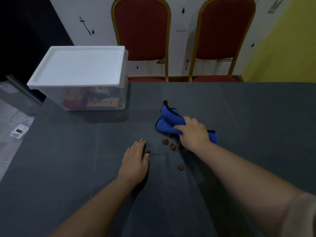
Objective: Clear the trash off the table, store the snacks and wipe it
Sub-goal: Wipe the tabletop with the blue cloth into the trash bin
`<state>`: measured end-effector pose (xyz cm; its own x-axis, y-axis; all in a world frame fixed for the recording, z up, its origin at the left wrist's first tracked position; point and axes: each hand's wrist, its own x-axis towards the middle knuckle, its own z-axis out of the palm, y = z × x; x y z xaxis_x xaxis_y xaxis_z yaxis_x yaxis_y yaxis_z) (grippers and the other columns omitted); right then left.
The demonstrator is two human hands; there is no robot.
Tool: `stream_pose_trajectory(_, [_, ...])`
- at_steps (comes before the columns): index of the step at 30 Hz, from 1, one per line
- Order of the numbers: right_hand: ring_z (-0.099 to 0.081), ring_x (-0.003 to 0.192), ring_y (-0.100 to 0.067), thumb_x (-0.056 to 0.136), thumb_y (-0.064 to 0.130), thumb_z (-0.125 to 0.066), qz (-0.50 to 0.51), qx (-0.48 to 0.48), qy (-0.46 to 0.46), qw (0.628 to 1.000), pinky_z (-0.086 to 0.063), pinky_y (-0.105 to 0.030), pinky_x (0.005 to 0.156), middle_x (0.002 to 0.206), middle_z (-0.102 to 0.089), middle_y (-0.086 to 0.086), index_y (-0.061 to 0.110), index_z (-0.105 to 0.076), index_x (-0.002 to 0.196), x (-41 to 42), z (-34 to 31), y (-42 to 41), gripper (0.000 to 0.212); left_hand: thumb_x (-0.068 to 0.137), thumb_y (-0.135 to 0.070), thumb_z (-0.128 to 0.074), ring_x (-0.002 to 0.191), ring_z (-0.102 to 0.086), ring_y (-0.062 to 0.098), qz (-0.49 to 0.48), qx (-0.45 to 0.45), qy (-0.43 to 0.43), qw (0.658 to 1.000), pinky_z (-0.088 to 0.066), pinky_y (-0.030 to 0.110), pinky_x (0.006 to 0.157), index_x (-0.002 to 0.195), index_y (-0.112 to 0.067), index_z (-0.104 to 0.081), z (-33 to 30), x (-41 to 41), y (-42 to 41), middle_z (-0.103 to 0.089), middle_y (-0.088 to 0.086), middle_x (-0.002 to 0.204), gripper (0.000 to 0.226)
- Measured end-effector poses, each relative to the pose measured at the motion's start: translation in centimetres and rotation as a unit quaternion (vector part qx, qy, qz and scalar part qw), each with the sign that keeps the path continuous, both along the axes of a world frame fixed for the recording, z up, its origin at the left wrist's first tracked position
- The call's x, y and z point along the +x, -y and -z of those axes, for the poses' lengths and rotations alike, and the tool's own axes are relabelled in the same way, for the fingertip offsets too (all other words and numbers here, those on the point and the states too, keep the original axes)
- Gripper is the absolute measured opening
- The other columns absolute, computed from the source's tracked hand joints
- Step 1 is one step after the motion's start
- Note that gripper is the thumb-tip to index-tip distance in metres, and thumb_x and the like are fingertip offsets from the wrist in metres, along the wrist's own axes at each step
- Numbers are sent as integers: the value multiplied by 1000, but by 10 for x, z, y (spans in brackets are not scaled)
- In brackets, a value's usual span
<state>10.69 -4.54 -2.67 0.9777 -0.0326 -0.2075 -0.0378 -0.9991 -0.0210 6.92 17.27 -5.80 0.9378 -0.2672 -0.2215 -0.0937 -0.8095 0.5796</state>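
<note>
Right hand (194, 132) grips blue cloth (168, 123) beside crumbs (165, 141).

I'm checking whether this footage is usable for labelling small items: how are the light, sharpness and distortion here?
Head view: dim, soft light; the hands cast faint shadows on the grey table. The whole frame is slightly blurred, so the brown crumbs near the blue cloth lack detail. The snacks inside the clear box are hazy. Wide-angle bending tilts the red chairs outward.
</note>
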Motion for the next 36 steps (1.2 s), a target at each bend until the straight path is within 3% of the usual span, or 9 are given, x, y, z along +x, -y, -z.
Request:
stream_pose_trajectory(3, [-44,114,-26,93,26,-46,-23,90,-25,995,-42,-37,92,130,-43,-1,40,-56,126,-18,-10,7,37,99,-27,-37,142,-24,18,-2,14,20,1000,-18,33,116,147,-13,-27,-3,5,6,-27,4,154,51])
stream_pose_trajectory(6, [-51,112,-31,88,18,-54,93,165,89,978,-44,-33,90,126,-50,-8,33,-65,119,-46,-22,31,36,100,-27,-32,144,-20,17,16,12,14,1000,-13,34,118,148,-14,-25,-4,12,15,-24,1,156,49])
stream_pose_trajectory(8, [-53,109,-37,88,19,-54,222,149,129,955,-44,-35,88,125,-50,-15,29,-64,121,-72,-27,57,36,101,-26,-28,145,-13,16,38,3,8,999,-6,34,119,148,-16,-23,-4,16,23,-22,-1,157,48])
stream_pose_trajectory(11, [-54,103,-40,93,32,-46,394,89,64,912,-45,-38,78,127,-44,-18,30,-56,129,-121,-29,95,37,101,-26,-27,146,-9,15,78,-9,0,997,-2,35,120,148,-16,-23,0,20,34,-21,-1,157,48])
stream_pose_trajectory(15, [-55,90,-37,95,38,-39,474,44,1,880,-42,-35,70,125,-39,-15,30,-48,135,-172,-21,113,42,101,-26,-27,146,-8,16,100,-8,0,995,0,36,120,148,-16,-24,7,23,44,-21,0,157,48])
stream_pose_trajectory(19, [-49,78,-32,92,36,-44,456,56,-8,888,-43,-34,67,118,-39,-13,31,-49,131,-177,-16,84,40,101,-26,-28,146,-8,16,103,1,22,994,1,35,119,147,-15,-25,12,24,46,-22,1,157,48])
stream_pose_trajectory(24, [-56,88,-35,91,33,-48,388,138,12,911,-43,-32,72,113,-42,-10,29,-57,121,-140,-14,29,32,101,-22,-30,146,-10,15,102,-24,28,994,1,31,119,148,-13,-25,12,20,41,-23,2,156,48])
stream_pose_trajectory(30, [-50,76,-27,93,32,-45,290,210,9,934,-44,-31,67,115,-40,-8,23,-59,109,-79,-10,-26,23,101,-20,-32,145,-12,11,55,-63,7,997,-1,18,113,149,-16,-20,5,7,17,-19,-1,157,50])
stream_pose_trajectory(36, [-50,91,-22,94,31,-48,213,331,-3,919,-41,-26,75,118,-41,-6,29,-62,117,-54,-12,-43,27,101,-19,-33,137,-9,3,-35,-81,-9,996,-6,19,111,149,-17,-18,-2,-10,-1,-17,-3,157,51])
